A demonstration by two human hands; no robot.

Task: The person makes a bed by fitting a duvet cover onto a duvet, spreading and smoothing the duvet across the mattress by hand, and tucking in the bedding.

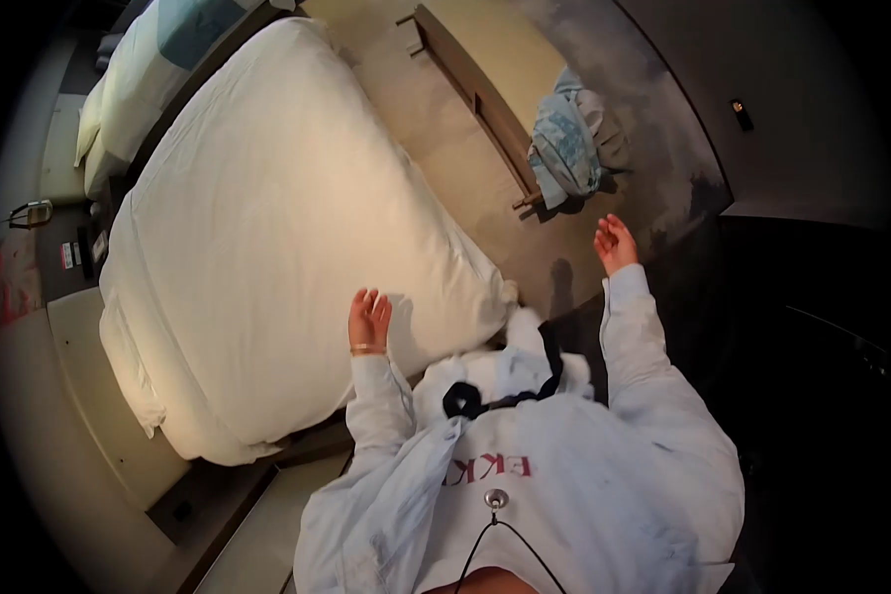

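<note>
My left hand (369, 319) is raised at the near side of the bed, palm up, with fingers loosely extended and nothing in it. Behind it lies a broad white duvet (267, 208), fairly smooth with a few creases, draped over the bed's edges. My right hand (616, 245) is held out over the floor, holding nothing, its fingers slightly bent but apart. Beyond that hand, a crumpled pile of blue and grey cloth (569, 144) rests at the near end of a low bench (470, 89). Neither hand visibly touches anything.
A second bed (129, 99) with a blue cloth (200, 28) stands at the far left. Between the beds is a nightstand area with small cards (72, 254) and a wall lamp (32, 214). Patterned carpet (431, 129) runs between bed and bench; a dark wall (792, 119) bounds the right.
</note>
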